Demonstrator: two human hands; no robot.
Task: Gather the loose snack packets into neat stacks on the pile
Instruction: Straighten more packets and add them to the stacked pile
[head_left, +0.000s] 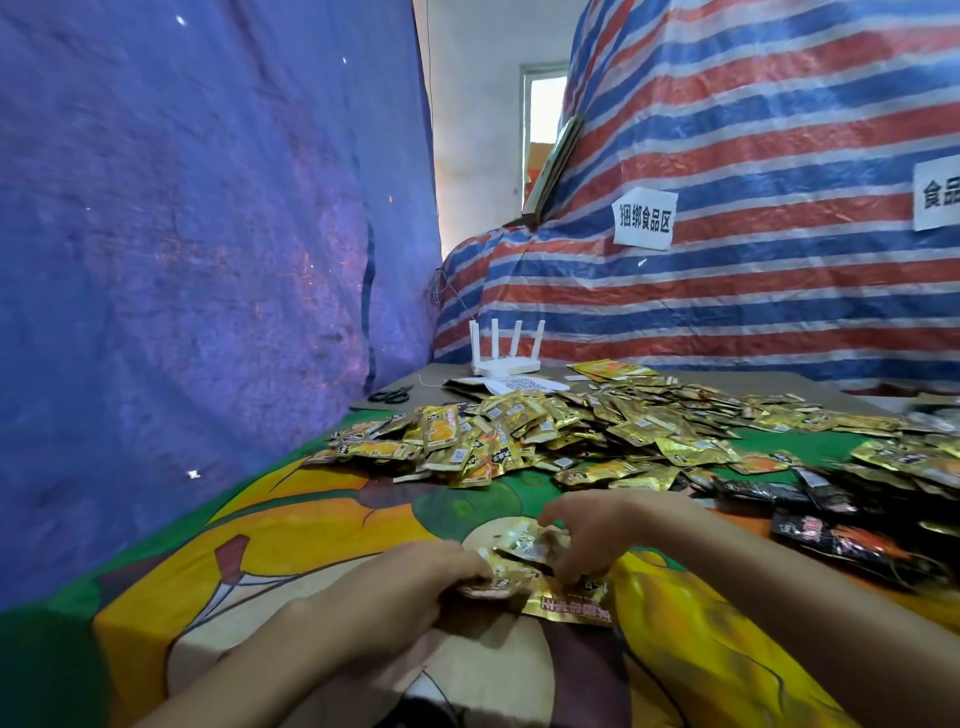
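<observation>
Both forearms come in from the bottom edge and meet mid-frame. The left hand (415, 577) lies back-up, fingers curled onto the near-left edge of a small bunch of gold packets (527, 558). The right hand (597, 530) arches over from the far right, fingertips bent down and pinching the same bunch. So both hands have a grip on it, neither is spread flat. The bunch sits low, right on top of a bigger gold bag (571, 605) lying flat on the cloth (260, 545), a cartoon print in yellow and green that covers the bench.

Further out, the pile (519, 436) of loose gold ones sprawls across the bench, well apart from the hands. Black packs (831, 525) lie off to the right, a bit nearer than the pile.

Behind the pile there's a white router (506, 358) with four antennas up, a QR sheet (519, 385) just in front of it, and scissors (389, 396) near the left edge.

The room is basically tarps: a blue one (182, 260) on the left, a red-white-blue striped one (753, 130) on the right with paper signs (644, 221) stuck on. A window (543, 119) shows in the gap between them.
</observation>
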